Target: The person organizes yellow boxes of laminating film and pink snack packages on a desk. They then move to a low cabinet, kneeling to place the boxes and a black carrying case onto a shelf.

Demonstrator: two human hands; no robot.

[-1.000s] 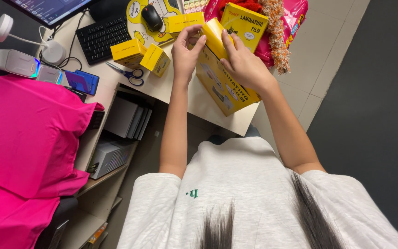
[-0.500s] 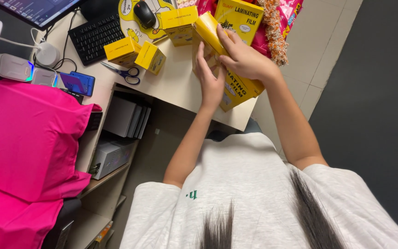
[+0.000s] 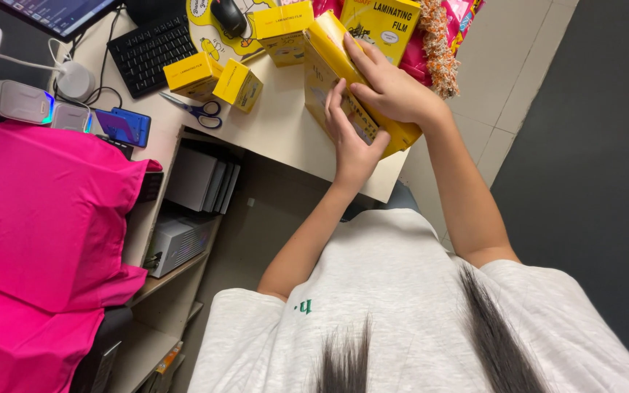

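Seen from above, a cream desk [image 3: 278, 124] fills the upper middle of the frame, with pale floor tiles and dark flooring to the right. Both hands hold a large flat yellow box [image 3: 329, 73] at the desk's near edge, in the upper centre. Its long axis runs diagonally, from the upper left down to the lower right, and it is tilted up on one long edge rather than lying flat. The left hand [image 3: 349, 138] presses against the box's lower face, fingers together and pointing up the frame. The right hand [image 3: 391, 91] wraps over the top edge, fingers curled and clamped on the box.

Just above, a second yellow box [image 3: 380, 25] stands against pink packaging. Three small yellow boxes [image 3: 238, 84] lie to the left, with scissors [image 3: 198, 110] below them. A black keyboard [image 3: 147, 51] and mouse [image 3: 228, 16] sit at the upper left. Bright pink cloth [image 3: 38, 218] covers the left side.
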